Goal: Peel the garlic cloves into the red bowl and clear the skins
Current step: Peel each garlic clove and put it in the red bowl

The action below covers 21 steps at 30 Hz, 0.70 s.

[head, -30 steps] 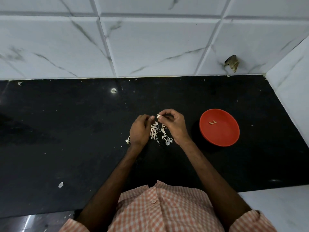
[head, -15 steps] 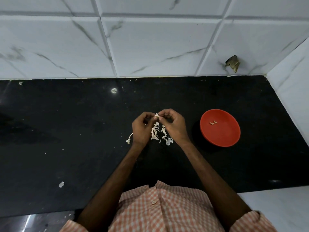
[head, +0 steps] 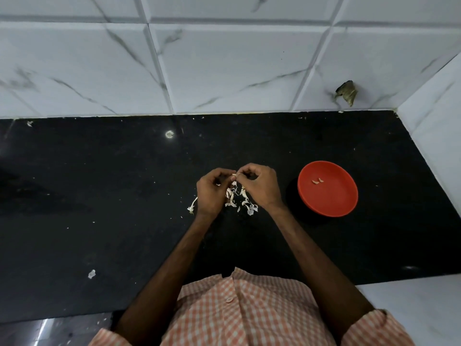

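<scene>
Peeling is the step. Left hand and right hand pinch one clove with curled fingers, above the skins on the bench. Next, I think, pull its skin off and drop it in the bowl.

Gleaming black across the counter. Glowing red at right in the bowl, carrying two pale cloves. Showing off-white in the skins. Running white with grey veins over the far tiles. Repeating orange-and-white check on the near shirt.
</scene>
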Each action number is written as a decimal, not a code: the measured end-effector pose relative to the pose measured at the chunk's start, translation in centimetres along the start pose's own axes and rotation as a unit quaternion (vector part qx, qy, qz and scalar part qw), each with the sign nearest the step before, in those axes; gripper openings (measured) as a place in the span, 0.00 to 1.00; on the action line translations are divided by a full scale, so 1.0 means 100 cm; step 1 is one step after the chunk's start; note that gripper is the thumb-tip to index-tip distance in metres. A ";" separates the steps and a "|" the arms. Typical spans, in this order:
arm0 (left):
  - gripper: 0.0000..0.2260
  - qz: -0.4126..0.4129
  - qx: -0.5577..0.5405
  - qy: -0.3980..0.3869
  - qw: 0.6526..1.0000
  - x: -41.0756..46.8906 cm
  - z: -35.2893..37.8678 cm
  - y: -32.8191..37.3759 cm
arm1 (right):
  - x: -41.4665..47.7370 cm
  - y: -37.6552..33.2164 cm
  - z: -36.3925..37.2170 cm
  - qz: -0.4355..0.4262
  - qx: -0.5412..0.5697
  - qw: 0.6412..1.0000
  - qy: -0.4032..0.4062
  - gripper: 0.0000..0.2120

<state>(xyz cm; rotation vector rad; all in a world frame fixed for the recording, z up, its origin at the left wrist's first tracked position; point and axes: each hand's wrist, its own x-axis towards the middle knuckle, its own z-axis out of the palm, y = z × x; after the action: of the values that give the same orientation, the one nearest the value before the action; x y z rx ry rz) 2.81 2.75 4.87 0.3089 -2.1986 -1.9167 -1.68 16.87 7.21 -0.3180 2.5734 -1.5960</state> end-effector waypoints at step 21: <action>0.07 -0.122 -0.192 0.000 0.974 -0.005 0.006 0.013 | -0.002 -0.001 0.013 0.065 0.057 0.996 0.019 0.03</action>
<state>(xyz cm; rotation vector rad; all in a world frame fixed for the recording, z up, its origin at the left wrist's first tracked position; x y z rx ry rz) 3.09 3.67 6.09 0.5300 -1.8019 -2.4134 -1.21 15.74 6.74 -0.1094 2.4606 -1.7092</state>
